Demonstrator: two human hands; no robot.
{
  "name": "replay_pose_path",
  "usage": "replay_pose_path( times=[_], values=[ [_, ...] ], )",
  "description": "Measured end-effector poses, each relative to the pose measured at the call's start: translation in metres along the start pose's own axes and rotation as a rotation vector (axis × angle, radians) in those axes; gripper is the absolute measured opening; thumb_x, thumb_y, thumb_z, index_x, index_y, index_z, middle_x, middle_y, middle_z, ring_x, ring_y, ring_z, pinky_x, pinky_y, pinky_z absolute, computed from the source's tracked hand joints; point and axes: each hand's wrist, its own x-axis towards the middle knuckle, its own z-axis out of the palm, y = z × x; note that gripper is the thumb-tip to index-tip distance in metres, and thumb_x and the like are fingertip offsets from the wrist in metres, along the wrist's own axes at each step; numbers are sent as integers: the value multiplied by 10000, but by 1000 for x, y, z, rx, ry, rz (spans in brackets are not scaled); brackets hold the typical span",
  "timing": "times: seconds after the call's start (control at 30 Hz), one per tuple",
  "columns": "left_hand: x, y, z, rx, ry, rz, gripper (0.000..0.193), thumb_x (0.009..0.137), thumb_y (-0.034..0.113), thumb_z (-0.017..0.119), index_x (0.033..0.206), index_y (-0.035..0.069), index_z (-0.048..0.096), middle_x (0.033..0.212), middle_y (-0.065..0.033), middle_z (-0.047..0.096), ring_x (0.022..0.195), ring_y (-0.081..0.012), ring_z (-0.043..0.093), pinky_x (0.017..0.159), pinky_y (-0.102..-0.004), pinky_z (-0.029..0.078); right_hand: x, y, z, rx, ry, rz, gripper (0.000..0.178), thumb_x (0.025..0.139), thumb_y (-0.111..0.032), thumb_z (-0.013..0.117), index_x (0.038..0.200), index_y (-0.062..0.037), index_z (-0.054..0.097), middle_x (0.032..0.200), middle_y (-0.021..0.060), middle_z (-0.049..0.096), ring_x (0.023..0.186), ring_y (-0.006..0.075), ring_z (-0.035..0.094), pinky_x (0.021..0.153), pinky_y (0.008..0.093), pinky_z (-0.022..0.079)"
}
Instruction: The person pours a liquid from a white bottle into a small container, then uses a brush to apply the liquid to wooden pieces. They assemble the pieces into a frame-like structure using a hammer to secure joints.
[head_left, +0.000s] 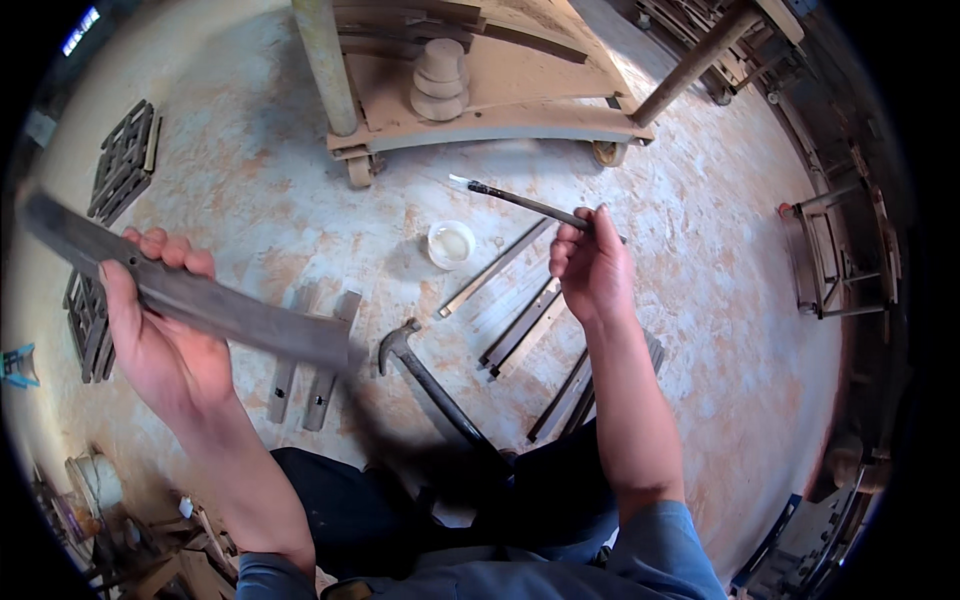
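My left hand is closed around a long dark wooden piece, raised at the left and tilted down toward the middle. A small round hole shows in the wood near my fingertips. In my right hand is a thin dark brush, its pale tip pointing up and left, apart from the wood. Below that tip, a small white tub with pale contents stands on the floor. A claw hammer with a dark handle lies between my hands, near my knees.
Several wooden strips lie under my right forearm, with two slotted pieces left of the hammer. Ahead stands a wheeled wooden cart carrying dark wood and a stacked rounded block. Slatted frames rest at the far left.
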Motion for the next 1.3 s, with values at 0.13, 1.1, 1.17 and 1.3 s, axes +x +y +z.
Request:
replay_pose_path(
  times=[0.13,1.1,1.17,1.3],
  values=[
    [20,2,-24,66,300,-54,220,995,229,529,1060,19,521,1181,-165,575,1149,-329,554,1020,-490,454,-14,-4,18,140,-157,-5,336,1036,-363,402,1028,-62,552,774,114,657,607,209,624,488,313,475],
    [17,-47,-30,189,548,-118,398,965,308,587,1201,8,471,1207,-155,585,1175,-344,562,984,-496,498,-63,23,74,-1164,-670,-995,254,725,-68,742,951,-85,629,898,70,582,762,243,607,621,324,510],
    [18,-46,-31,198,544,-123,416,966,309,585,1213,-2,461,1213,-160,575,1178,-345,558,990,-497,495,-61,27,74,-1182,-716,-1030,269,709,-89,749,950,-95,628,904,66,574,749,249,595,602,325,503],
    [19,-45,-34,215,551,-114,425,968,308,582,1212,-16,455,1215,-167,564,1180,-348,552,996,-499,492,-55,26,70,-1215,-629,-1046,260,711,-68,732,948,-100,630,910,68,579,752,244,599,600,322,502]
  ],
)
